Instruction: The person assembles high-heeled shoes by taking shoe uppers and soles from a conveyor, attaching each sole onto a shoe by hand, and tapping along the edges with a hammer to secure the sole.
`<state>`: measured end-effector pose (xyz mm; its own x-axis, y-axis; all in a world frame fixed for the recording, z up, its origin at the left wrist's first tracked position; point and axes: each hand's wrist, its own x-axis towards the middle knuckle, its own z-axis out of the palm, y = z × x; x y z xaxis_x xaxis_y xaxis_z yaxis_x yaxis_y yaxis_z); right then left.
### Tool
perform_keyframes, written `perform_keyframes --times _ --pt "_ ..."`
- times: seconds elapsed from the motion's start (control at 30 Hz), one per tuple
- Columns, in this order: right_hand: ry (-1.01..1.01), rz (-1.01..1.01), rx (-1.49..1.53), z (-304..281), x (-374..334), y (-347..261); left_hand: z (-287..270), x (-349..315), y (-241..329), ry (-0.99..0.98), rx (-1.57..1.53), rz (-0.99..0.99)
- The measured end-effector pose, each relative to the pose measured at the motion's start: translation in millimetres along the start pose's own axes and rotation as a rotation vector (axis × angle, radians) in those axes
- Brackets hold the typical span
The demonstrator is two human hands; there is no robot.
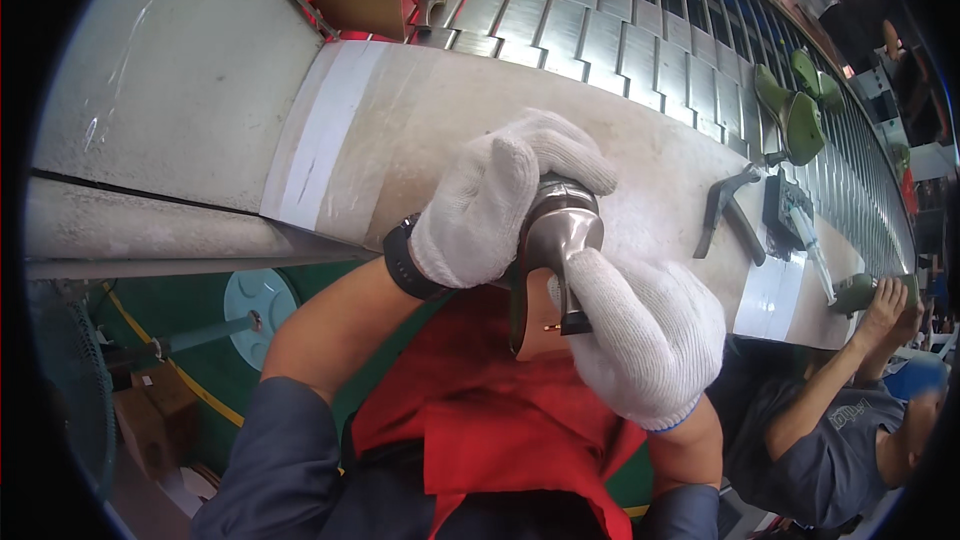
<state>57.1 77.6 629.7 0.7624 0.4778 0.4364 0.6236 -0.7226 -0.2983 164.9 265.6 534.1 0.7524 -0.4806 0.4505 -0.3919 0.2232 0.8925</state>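
In front of my red apron I hold a high-heeled shoe [566,232] with a shiny bronze-grey surface. Its slim heel points down toward me and ends in a dark tip. My left hand [500,202], in a white knitted glove, wraps round the far part of the shoe and hides much of it. Also gloved, my right hand [650,335] is closed against the heel side, thumb and fingers pressed along it. A small copper-coloured bit shows beside the heel tip; I cannot make out what it is.
Pincers [735,212] lie on the pale bench [400,140], near a black box [785,208] and a brush [812,245]. Beyond runs a slatted metal conveyor [600,40] carrying green shoes [803,125]. A co-worker [820,450] handles a green piece at right. A pale blue round stool [258,315] stands lower left.
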Motion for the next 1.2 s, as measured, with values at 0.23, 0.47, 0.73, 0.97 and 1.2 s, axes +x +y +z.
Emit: perform_keyframes --times 0.23,0.47,0.73,0.97,1.2 --pt "0.081 -0.047 -0.076 14.2 -9.7 11.2 -2.0 2.9 0.6 -0.007 0.022 0.029" --pt "0.127 -0.070 -0.066 18.4 -6.7 11.2 -6.0 3.1 3.8 -0.018 0.044 0.040" --pt "0.105 -0.037 -0.077 24.8 12.7 13.2 -10.1 11.2 7.2 -0.034 -0.138 -0.064" --pt "0.266 0.630 0.546 35.6 22.0 44.5 -31.7 22.6 -12.9 0.184 -0.365 -0.355" --pt "0.087 0.321 0.107 -2.0 43.3 27.5 8.5 51.7 7.0 0.070 -0.184 -0.350"
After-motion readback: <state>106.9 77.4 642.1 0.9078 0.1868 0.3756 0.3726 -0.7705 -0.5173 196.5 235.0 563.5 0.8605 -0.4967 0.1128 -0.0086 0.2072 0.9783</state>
